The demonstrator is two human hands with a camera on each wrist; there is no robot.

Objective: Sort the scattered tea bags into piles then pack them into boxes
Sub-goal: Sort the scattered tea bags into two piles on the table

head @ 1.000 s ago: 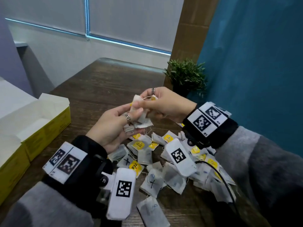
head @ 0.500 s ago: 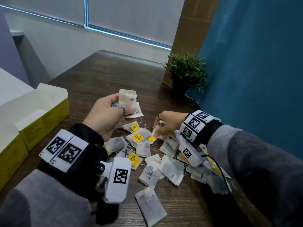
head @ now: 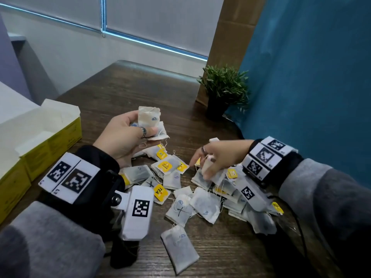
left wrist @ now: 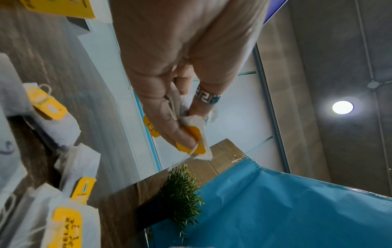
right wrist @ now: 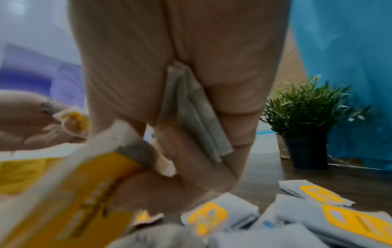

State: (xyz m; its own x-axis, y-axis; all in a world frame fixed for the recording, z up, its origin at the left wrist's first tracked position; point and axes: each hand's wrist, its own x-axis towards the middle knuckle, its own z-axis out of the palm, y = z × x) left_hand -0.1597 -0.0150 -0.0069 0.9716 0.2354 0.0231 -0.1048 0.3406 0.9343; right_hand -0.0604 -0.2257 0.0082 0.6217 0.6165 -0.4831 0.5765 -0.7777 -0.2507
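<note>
My left hand [head: 140, 130] is raised over the dark wooden table and grips a small stack of white tea bags [head: 149, 119]. The left wrist view shows that stack with yellow tags [left wrist: 192, 134] pinched between thumb and fingers [left wrist: 176, 127]. Lower and to the right, my right hand [head: 202, 165] is down on the scattered pile of tea bags [head: 180, 197]. Its fingers curl round one tea bag [head: 206, 168], which in the right wrist view is a folded bag [right wrist: 191, 117] squeezed between fingers and palm. Many bags carry yellow tags; some have blue or black pen marks.
An open yellow box [head: 52, 137] with white flaps sits at the left table edge, a second one in front of it [head: 12, 187]. A small potted plant [head: 222, 91] stands at the back right against cardboard and a blue sheet [head: 301, 77]. One tea bag [head: 178, 247] lies apart, nearest me.
The right hand let go of the bags held up with the left, dropped to the pile and closed on a bag there. The left hand kept its stack and stayed raised.
</note>
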